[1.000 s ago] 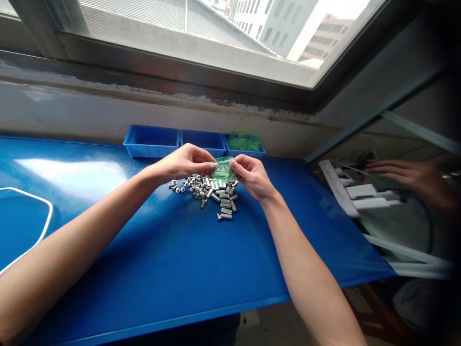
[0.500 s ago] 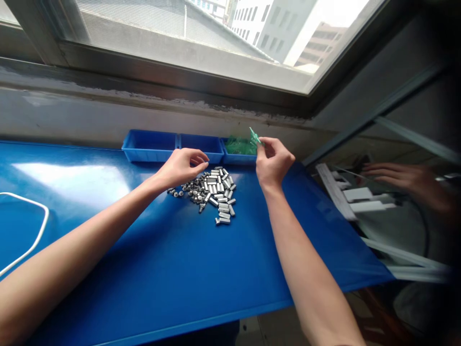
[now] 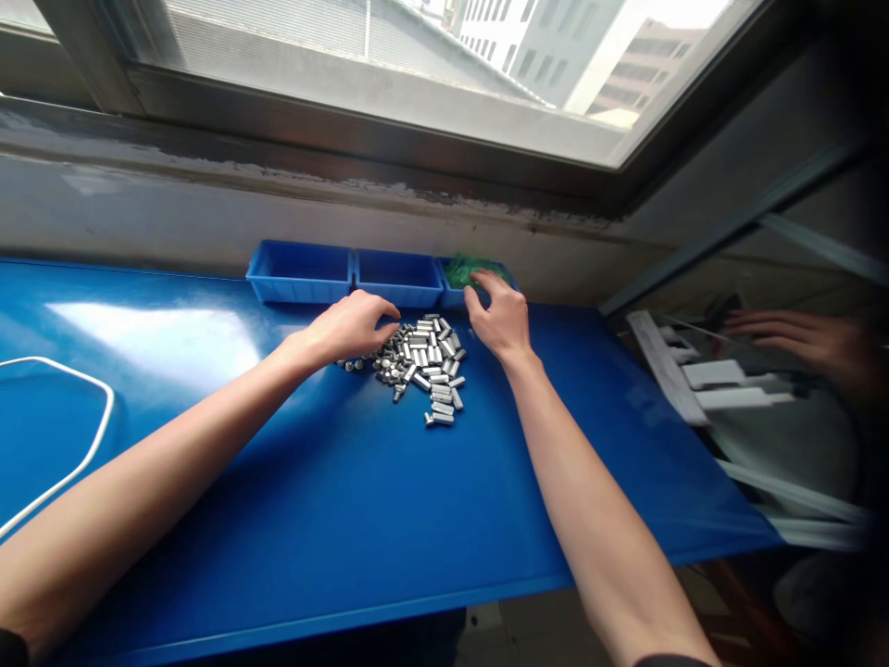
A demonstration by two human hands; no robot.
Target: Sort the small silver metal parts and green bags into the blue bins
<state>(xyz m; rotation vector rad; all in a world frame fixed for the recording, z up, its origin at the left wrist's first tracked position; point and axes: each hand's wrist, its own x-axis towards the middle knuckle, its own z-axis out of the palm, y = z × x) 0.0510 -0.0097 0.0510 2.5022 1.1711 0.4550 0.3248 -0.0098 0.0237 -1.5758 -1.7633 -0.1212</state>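
Observation:
My left hand point(image 3: 353, 324) is over the left side of a pile of small metal parts, thumb and fingers apart with nothing visible between them. The pile holds silvery cylinders point(image 3: 443, 408) on the right and headed screws or rivets point(image 3: 393, 371) on the left, partly hidden by this hand. My right hand point(image 3: 501, 317) reaches to the right-hand blue bin point(image 3: 455, 298), its thumb and fingers spread. Its fingertips are at the crumpled green plastic point(image 3: 464, 269) in that bin; whether they touch it, I cannot tell.
Two more blue bins, the left bin point(image 3: 302, 287) and the middle bin point(image 3: 399, 295), stand along the wall. A white cable point(image 3: 104, 417) curves over the blue table point(image 3: 333, 537) at left. Beyond a glass-like panel at right show white parts point(image 3: 715, 373) and a blurred hand point(image 3: 792, 335), possibly a reflection.
My right hand has come down to the right bin, and the green plastic piece pinched in it before no longer shows between its fingers. My left hand stays by the pile; the view has shifted slightly.

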